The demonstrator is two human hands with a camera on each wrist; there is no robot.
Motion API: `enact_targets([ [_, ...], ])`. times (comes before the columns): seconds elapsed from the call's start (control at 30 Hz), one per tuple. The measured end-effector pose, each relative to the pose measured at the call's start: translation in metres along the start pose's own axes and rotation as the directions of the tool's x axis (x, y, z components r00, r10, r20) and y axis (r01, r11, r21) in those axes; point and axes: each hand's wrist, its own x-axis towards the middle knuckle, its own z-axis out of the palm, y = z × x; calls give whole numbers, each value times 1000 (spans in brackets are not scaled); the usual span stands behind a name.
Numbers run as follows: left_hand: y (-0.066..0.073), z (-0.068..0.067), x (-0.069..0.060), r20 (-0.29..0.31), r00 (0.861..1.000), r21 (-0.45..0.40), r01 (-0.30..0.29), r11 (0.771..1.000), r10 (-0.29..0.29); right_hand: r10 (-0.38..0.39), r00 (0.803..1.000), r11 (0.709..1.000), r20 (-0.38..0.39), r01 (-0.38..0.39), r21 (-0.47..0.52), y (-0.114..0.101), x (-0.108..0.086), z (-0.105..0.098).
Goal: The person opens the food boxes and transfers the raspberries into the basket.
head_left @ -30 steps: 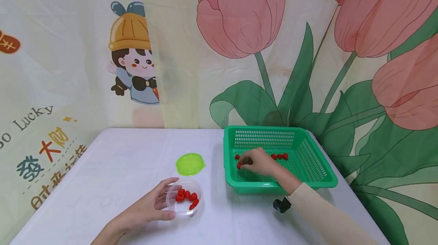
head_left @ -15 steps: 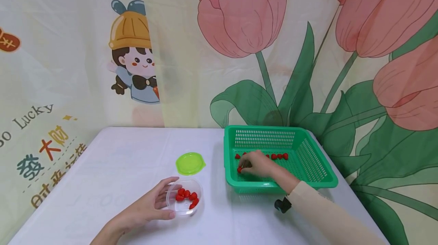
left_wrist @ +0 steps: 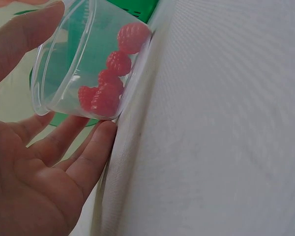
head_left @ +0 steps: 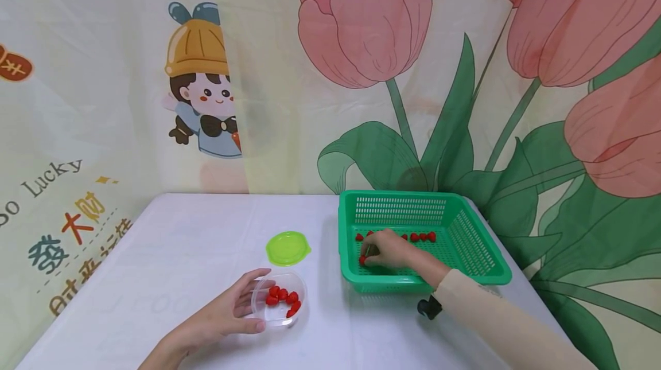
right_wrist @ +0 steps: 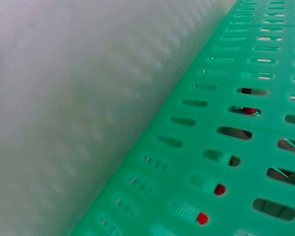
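My left hand (head_left: pixel 222 310) holds a clear round plastic tub (head_left: pixel 258 315) from its left side, thumb in front and fingers behind. Inside the tub lie several red raspberries (head_left: pixel 282 294); the left wrist view shows the raspberries (left_wrist: pixel 108 98) through its wall. My right hand (head_left: pixel 389 248) reaches into a green slotted basket (head_left: pixel 418 287) and pinches a raspberry (head_left: pixel 362 260) near the basket's left front. Along the basket's back sits a row of raspberries (head_left: pixel 423 237), partly hidden by that hand. In the right wrist view, the basket wall (right_wrist: pixel 206 142) hides the right hand's fingers.
A lime-green lid (head_left: pixel 287 248) lies flat behind the tub, left of the basket. Both containers stand on a white-covered table (head_left: pixel 206 232), with a printed curtain (head_left: pixel 279 100) behind it. A small black object (head_left: pixel 429 307) is by the right sleeve.
My right hand has shifted slightly toward the basket's front with the raspberry, uncovering more of the back row. The left hand and the tub have stayed in place.
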Motion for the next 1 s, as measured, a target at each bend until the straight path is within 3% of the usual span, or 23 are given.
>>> enact_targets([
  [1.0,0,0,0,1,1000,-8,-2,1000,2,-2,1000,1000,-3,2,-5,1,2,1],
])
